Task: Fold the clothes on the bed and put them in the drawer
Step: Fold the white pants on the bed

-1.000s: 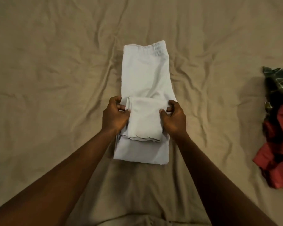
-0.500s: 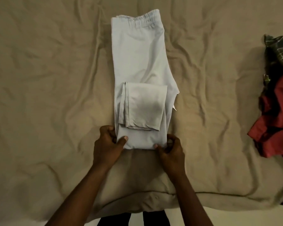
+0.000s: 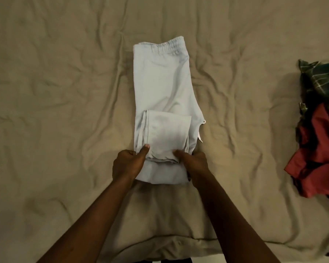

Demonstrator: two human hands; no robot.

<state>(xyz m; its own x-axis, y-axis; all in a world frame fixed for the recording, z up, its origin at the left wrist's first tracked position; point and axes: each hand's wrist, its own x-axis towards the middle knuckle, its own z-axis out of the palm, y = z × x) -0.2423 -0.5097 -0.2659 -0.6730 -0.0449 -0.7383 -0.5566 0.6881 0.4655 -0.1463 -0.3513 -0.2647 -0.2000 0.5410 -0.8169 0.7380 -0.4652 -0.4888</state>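
From the head camera I look straight down on the bed (image 3: 55,92), which is covered by a creased tan sheet. The pale trousers (image 3: 160,82) lie in the middle of it, folded lengthwise into a long narrow strip. The elastic waistband (image 3: 163,45) is at the far end and the near end points toward me. The leg ends (image 3: 167,131) are doubled back on top of the strip, forming a smaller rectangle over its near half.

My left hand (image 3: 126,165) holds the near left corner of that bundle. The thumb (image 3: 145,149) lies flat on the upper layer and the rest of the hand is curled against the side of the cloth. My right hand (image 3: 195,164) grips the near right corner in the same way, its thumb (image 3: 179,153) pressing on top. The fingers of both hands are hidden by the fabric, so I can only suppose that they are tucked beneath it. Both forearms reach in from the bottom of the frame.

A small white piece (image 3: 200,138), perhaps a label, sticks out at the right edge of the trousers.

Well apart from them, at the right border of the view, a red garment (image 3: 319,154) lies crumpled on the sheet. A dark green plaid garment (image 3: 323,80) is bunched just beyond it, touching it. Both are unfolded.
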